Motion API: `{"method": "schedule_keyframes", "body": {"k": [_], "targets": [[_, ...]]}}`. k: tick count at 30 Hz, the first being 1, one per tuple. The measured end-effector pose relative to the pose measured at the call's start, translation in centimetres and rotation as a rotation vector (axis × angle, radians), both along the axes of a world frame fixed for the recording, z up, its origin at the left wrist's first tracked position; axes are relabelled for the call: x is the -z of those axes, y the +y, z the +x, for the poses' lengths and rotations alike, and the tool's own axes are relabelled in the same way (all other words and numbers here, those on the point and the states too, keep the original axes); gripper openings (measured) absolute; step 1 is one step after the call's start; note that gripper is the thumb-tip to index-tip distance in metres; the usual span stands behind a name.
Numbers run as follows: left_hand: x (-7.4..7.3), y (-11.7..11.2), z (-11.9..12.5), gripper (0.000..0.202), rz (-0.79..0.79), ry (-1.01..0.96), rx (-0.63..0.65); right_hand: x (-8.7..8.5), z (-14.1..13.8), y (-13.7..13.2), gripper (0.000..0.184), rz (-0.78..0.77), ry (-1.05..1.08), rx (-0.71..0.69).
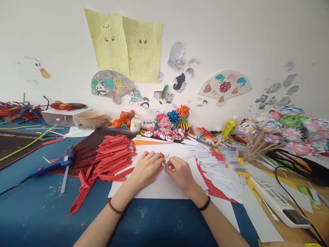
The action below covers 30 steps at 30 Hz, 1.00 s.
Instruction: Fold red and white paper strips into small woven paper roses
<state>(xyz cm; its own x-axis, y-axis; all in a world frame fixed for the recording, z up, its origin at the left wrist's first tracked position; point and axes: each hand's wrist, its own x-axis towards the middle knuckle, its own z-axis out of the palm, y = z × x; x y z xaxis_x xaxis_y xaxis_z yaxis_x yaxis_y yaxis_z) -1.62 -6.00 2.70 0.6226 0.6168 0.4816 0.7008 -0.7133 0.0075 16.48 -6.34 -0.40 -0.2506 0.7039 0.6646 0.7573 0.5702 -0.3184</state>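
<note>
My left hand [149, 168] and my right hand [180, 173] meet above a white sheet of paper [162, 190]. Both are closed, fingertips together, around a small red-and-white folded paper piece [162, 155]; most of it is hidden by the fingers. Left of my left hand lies a heap of folded red paper strips [113, 156], with a few strips slipping toward the table's front. On the other side, past my right hand, folded white paper strips [215, 174] are spread over a red sheet [220, 194].
A blue glue gun [52, 166] lies at the left. Red-and-white paper flowers [169, 135] line the back, near a glue bottle [229, 127]. At the right are a white power strip [279, 203] with a black cable and a bunch of paper flowers [283, 129] on sticks.
</note>
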Motion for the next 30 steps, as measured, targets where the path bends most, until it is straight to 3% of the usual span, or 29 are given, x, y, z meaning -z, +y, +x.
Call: {"method": "schedule_keyframes", "body": {"k": [9, 14, 19, 30], "targets": [[-0.3, -0.8, 0.9, 0.026, -0.037, -0.003, 0.006, -0.3, -0.5, -0.5, 0.030, 0.185, -0.094, 0.055], [0.6, -0.2, 1.2, 0.016, -0.005, -0.037, -0.047, -0.9, -0.3, -0.7, 0.030, 0.087, 0.023, -0.008], [0.4, 0.0, 0.5, 0.021, 0.007, -0.113, -0.046, -2.0, 1.1, -0.4, 0.012, -0.120, 0.146, -0.175], [0.6, 0.1, 0.2, 0.016, 0.053, -0.208, -0.001, -1.1, 1.8, 0.2, 0.010, -0.114, 0.107, -0.227]]}}
